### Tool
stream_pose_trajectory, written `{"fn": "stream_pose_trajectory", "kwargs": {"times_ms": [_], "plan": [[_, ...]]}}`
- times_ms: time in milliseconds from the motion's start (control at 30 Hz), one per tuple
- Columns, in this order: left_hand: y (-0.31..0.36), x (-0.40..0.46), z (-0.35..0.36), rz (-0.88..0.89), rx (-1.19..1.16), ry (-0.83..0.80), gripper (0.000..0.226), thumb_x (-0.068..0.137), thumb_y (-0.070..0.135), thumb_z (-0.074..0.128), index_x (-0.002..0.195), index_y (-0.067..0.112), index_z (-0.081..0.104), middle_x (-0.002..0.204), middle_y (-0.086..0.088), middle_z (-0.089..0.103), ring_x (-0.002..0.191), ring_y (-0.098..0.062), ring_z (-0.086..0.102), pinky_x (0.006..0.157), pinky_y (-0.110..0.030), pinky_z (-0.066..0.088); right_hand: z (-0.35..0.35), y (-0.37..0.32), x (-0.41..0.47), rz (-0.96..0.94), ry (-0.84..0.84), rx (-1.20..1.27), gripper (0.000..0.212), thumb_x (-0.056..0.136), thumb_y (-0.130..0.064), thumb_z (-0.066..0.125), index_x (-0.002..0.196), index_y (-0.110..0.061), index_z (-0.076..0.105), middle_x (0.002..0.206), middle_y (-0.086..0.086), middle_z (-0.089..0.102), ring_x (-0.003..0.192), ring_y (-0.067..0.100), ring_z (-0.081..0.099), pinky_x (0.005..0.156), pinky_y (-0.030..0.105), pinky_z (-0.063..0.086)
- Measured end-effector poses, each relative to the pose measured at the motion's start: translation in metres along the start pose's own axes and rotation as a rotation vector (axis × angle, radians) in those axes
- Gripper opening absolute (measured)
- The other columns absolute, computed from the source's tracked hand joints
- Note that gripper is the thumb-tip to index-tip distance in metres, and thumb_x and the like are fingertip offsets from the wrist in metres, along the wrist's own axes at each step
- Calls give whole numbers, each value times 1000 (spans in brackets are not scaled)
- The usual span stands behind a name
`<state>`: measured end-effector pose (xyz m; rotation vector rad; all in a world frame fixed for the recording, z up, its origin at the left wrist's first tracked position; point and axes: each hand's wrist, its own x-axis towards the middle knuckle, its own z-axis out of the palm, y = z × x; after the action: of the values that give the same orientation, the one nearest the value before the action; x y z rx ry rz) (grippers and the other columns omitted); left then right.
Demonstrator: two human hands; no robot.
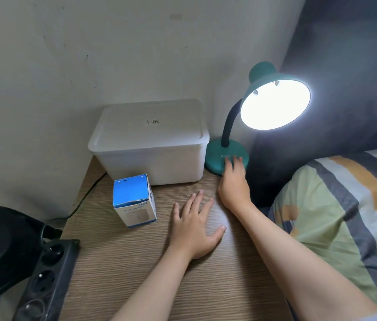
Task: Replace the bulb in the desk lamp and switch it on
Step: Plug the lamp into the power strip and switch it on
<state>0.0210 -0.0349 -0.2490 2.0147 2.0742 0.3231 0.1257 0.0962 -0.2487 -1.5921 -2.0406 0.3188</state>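
Dim room, lit desk lamp [273, 98] glaring white and blown out inside its shade, soft sheen on the wooden table [136, 262], dark corners, wide-angle bending at edges

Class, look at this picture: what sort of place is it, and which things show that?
Probably a bedroom corner: a small wooden bedside table against the wall, a striped pillow on bedding beside it, and a lit teal desk lamp.
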Motion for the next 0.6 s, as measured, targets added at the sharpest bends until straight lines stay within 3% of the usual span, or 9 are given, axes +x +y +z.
{"fn": "stream_pose_trajectory", "kwargs": {"times_ms": [600], "plan": [[0, 1, 0, 2, -22, 3, 74, 80, 68, 36, 144, 37, 16, 158, 8, -2, 145, -12, -3, 114, -51, -4, -2, -1, 0, -2, 41, 16, 48, 90, -5, 43, 137, 3, 37, 144, 24, 36, 141, 35, 23, 112, 41, 29]]}}
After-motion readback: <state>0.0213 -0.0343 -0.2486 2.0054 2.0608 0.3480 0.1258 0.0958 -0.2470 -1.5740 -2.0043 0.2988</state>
